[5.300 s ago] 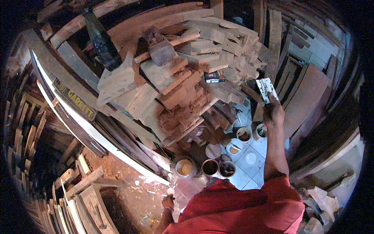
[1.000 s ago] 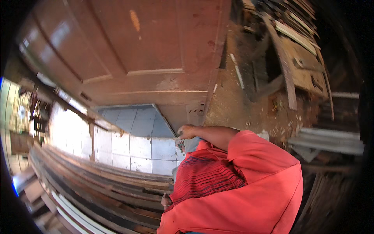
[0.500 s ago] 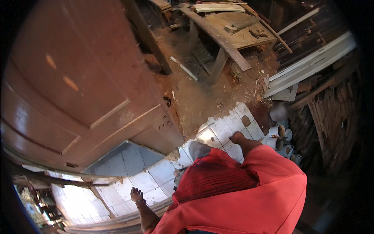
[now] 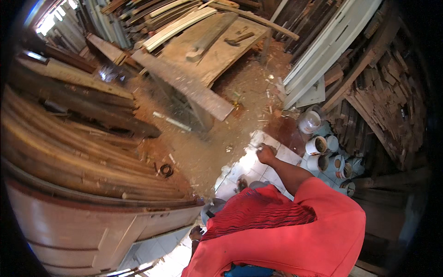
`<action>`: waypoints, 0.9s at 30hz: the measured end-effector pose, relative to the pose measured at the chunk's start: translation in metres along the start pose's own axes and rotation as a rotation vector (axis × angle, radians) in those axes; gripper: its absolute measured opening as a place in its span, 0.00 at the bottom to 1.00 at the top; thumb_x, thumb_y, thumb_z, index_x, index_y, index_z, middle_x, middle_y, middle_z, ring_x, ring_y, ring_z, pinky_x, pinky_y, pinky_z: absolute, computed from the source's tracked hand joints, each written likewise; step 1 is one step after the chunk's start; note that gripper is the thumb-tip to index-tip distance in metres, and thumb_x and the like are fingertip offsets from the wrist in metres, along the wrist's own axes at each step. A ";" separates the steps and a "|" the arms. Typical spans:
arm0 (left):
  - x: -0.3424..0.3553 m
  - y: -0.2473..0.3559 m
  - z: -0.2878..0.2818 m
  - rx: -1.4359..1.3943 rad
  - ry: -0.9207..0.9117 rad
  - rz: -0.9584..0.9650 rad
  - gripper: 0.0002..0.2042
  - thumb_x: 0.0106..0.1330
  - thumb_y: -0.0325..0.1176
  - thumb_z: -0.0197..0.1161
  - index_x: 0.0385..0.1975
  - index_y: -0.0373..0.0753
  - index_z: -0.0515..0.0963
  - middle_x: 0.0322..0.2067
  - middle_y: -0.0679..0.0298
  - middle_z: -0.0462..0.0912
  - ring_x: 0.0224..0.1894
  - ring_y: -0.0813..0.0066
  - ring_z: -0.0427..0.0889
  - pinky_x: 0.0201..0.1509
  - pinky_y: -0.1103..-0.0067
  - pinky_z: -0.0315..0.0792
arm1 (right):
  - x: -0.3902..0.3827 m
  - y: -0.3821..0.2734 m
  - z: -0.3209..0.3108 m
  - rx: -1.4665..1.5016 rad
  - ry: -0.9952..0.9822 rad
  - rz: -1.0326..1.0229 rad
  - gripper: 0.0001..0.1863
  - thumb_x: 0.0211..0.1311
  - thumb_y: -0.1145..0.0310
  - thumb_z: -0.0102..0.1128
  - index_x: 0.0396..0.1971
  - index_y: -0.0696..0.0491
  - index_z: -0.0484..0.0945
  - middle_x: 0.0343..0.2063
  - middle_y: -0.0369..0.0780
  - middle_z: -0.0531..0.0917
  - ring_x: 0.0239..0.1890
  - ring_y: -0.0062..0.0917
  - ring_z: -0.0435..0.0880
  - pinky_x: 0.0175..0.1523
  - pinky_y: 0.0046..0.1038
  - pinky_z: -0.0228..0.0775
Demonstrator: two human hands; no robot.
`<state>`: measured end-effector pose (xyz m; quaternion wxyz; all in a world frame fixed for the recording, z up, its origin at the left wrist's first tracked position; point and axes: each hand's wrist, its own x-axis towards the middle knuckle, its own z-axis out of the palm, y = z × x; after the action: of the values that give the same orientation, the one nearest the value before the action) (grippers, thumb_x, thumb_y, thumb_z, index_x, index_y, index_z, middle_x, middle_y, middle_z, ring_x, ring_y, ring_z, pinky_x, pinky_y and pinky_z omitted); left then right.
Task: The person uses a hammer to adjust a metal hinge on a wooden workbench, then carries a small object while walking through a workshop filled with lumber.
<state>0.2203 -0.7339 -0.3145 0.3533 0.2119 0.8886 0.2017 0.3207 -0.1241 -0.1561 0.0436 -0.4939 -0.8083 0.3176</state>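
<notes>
My left hand (image 4: 196, 232) hangs low beside my body, near the brown panelled door (image 4: 115, 235) at the lower left. Its fingers look loosely apart, with nothing visible in them. My right hand (image 4: 266, 153) is out in front over the white floor tiles (image 4: 249, 173). Its fingers are curled in, and I see nothing in them. Farther off stands a wooden workbench (image 4: 184, 76). On it lie a hammer (image 4: 239, 39) and a thick length of timber (image 4: 214, 34).
Stacked timber (image 4: 83, 147) fills the left side. At the right are several paint-type buckets (image 4: 316, 146), a leaning white frame (image 4: 323, 51) and piled wood offcuts (image 4: 392, 92). A coil of dark cord (image 4: 166, 171) and a pale stick (image 4: 171, 121) lie on the dirt floor.
The view has swung left and up, so the door now sits lower and timber stacks show behind it. My left hand has drawn in toward my body; my right arm reaches farther forward.
</notes>
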 end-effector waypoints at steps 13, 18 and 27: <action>0.250 0.256 -0.099 -0.605 0.223 -0.368 0.11 0.67 0.42 0.58 0.34 0.40 0.79 0.25 0.66 0.79 0.23 0.73 0.77 0.24 0.75 0.70 | 0.290 -0.068 -0.091 0.267 -0.001 -0.142 0.15 0.52 0.56 0.66 0.37 0.48 0.83 0.29 0.44 0.86 0.34 0.36 0.86 0.44 0.36 0.76; 0.322 0.331 -0.103 -1.047 0.275 -0.515 0.14 0.66 0.45 0.59 0.38 0.39 0.79 0.28 0.63 0.82 0.30 0.72 0.79 0.36 0.75 0.73 | 0.426 0.023 -0.092 0.019 0.012 -0.059 0.22 0.49 0.57 0.67 0.42 0.54 0.81 0.34 0.49 0.85 0.38 0.38 0.85 0.45 0.36 0.75; 0.268 0.435 -0.070 -1.172 0.978 -0.505 0.12 0.65 0.36 0.62 0.42 0.35 0.78 0.31 0.62 0.83 0.30 0.75 0.81 0.35 0.77 0.76 | 0.661 -0.080 -0.199 0.006 0.165 -0.610 0.34 0.49 0.74 0.60 0.62 0.57 0.67 0.53 0.52 0.77 0.55 0.48 0.76 0.60 0.38 0.68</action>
<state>0.0953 -0.2493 -0.1918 0.0130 -0.3277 0.7133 0.6194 -0.0011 0.4905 -0.1144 0.2037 -0.2526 -0.9119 0.2513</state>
